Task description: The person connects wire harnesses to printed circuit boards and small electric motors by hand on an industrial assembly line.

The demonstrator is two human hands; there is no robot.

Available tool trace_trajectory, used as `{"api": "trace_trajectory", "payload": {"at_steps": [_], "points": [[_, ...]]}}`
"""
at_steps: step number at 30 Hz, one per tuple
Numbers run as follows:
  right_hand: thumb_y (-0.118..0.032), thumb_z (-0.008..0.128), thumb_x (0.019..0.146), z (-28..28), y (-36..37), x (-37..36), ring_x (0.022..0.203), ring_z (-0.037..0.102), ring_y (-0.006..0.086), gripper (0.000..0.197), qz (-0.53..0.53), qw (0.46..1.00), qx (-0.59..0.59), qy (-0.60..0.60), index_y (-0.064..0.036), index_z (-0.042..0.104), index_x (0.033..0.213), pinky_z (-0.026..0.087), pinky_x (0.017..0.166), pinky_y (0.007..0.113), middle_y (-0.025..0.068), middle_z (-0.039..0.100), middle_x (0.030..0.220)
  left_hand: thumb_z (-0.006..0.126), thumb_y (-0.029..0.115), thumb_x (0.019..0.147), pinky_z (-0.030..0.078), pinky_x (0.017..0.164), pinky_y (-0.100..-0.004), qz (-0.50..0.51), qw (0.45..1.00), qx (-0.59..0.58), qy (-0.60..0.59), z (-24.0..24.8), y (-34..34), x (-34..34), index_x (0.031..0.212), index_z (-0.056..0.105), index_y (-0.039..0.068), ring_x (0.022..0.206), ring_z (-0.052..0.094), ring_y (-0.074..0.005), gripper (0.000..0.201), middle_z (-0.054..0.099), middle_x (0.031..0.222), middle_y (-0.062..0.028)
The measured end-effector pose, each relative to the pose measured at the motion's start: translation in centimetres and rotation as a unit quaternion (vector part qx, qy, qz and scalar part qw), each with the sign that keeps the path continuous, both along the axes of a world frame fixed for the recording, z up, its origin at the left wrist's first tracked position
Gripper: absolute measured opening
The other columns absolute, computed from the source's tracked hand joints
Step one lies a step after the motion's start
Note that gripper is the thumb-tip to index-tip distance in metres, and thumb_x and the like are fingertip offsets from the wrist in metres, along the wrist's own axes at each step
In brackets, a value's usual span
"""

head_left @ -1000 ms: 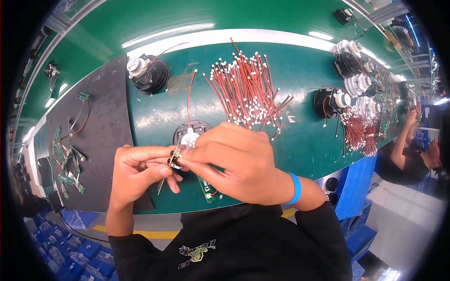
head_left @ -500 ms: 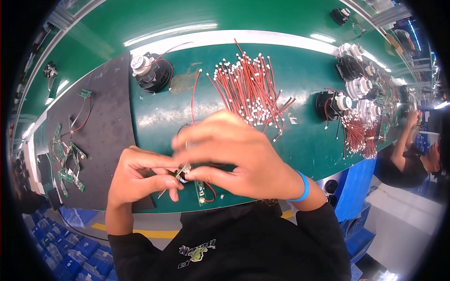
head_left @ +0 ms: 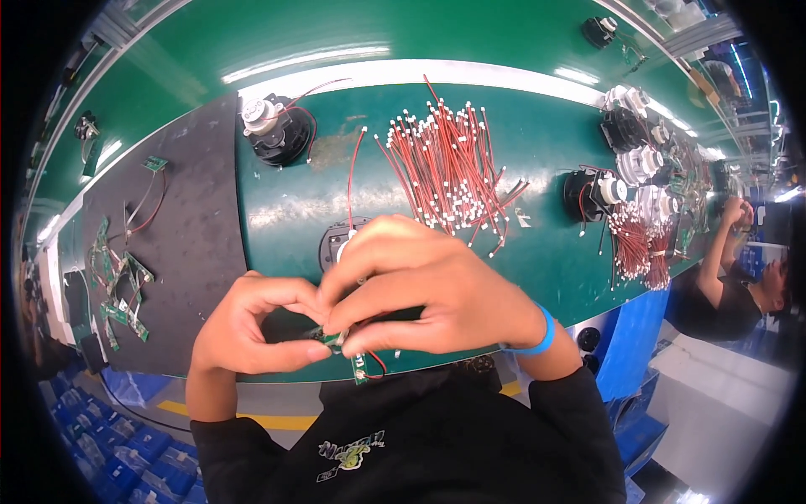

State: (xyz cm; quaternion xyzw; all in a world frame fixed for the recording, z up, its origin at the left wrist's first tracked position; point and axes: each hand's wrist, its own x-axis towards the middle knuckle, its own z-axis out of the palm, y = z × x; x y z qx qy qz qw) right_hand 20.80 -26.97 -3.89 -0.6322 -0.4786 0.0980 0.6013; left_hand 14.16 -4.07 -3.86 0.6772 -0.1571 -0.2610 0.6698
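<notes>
In front of me, my left hand (head_left: 256,328) pinches a small green circuit board (head_left: 333,340) between thumb and forefinger. My right hand (head_left: 428,294), with a blue band at the wrist, meets it from the other side. Its thumb and fingers are closed at the board's edge, and they hide what they grip. A narrow green circuit board strip (head_left: 361,370) with a red and black wire shows just below the right thumb. Beyond my hands, partly covered by them, lies a round black motor unit (head_left: 330,248). A red cable (head_left: 355,168) runs away from it.
A heap of red cables with white plugs (head_left: 449,168) lies beyond my right hand. One black-and-white motor unit (head_left: 273,130) stands far left; several more (head_left: 592,193) are at right. Loose circuit boards (head_left: 122,294) lie on the black mat (head_left: 189,218). Another person (head_left: 722,286) sits far right.
My right hand has come down against the left fingertips, and the two hands now meet at the small board. The round motor unit behind them shows more.
</notes>
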Motion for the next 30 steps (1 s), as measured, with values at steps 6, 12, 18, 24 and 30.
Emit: {"api": "trace_trajectory", "payload": {"at_steps": [6, 12, 18, 24, 30], "points": [[-0.016, 0.063, 0.087, -2.0, -0.8, 2.2, 0.075, 0.060, 0.0299, 0.022, -0.144, 0.986, -0.088, 0.011, -0.0060, 0.068, 0.106, 0.050, 0.069, 0.036, 0.0111, 0.063, 0.083, 0.061, 0.005, 0.081, 0.050, 0.090, -0.0463, 0.038, 0.964, -0.248, 0.089, -0.9, 0.2, -0.7, 0.101, 0.056, -0.011, 0.096, 0.066, -0.0373, 0.026, 0.066, 0.098, -0.0286], [-0.016, 0.053, 0.093, -2.3, 0.6, 1.9, 0.072, 0.061, 0.0278, 0.021, -0.184, 0.966, -0.183, -0.006, -0.0017, 0.065, 0.101, 0.048, 0.066, 0.034, 0.0132, 0.063, 0.082, 0.053, 0.019, 0.089, 0.055, 0.072, -0.0526, 0.064, 0.931, -0.342, 0.108, -1.2, 0.9, -0.9, 0.094, 0.050, -0.013, 0.082, 0.066, -0.0475, 0.032, 0.062, 0.087, -0.0375], [-0.013, 0.053, 0.092, -1.8, 0.8, 2.0, 0.068, 0.061, 0.0172, 0.020, -0.178, 0.956, -0.215, 0.087, -0.0019, 0.058, 0.108, 0.047, 0.063, 0.029, 0.0102, 0.065, 0.087, 0.053, 0.024, 0.089, 0.056, 0.062, -0.0510, 0.085, 0.914, -0.375, 0.127, -1.1, 1.2, -0.6, 0.091, 0.048, -0.012, 0.070, 0.066, -0.0474, 0.036, 0.061, 0.082, -0.0385], [-0.006, 0.054, 0.092, -3.1, 1.0, 1.7, 0.058, 0.050, 0.0045, 0.018, -0.115, 0.960, -0.080, 0.242, -0.0022, 0.059, 0.109, 0.039, 0.053, 0.023, 0.0070, 0.067, 0.092, 0.046, 0.023, 0.094, 0.055, 0.052, -0.0486, 0.065, 0.897, -0.421, 0.116, -1.9, 1.8, -0.9, 0.098, 0.041, -0.011, 0.067, 0.066, -0.0452, 0.034, 0.060, 0.081, -0.0388], [-0.004, 0.054, 0.091, -2.9, 0.2, 2.2, 0.062, 0.054, 0.0051, 0.014, -0.158, 0.928, 0.123, 0.313, -0.0014, 0.063, 0.102, 0.043, 0.049, 0.018, 0.0112, 0.063, 0.110, 0.037, 0.030, 0.100, 0.054, 0.041, -0.0390, 0.102, 0.802, -0.562, 0.175, -1.5, 1.3, -0.7, 0.106, 0.034, -0.002, 0.064, 0.066, -0.0416, 0.033, 0.057, 0.099, -0.0405]]}}
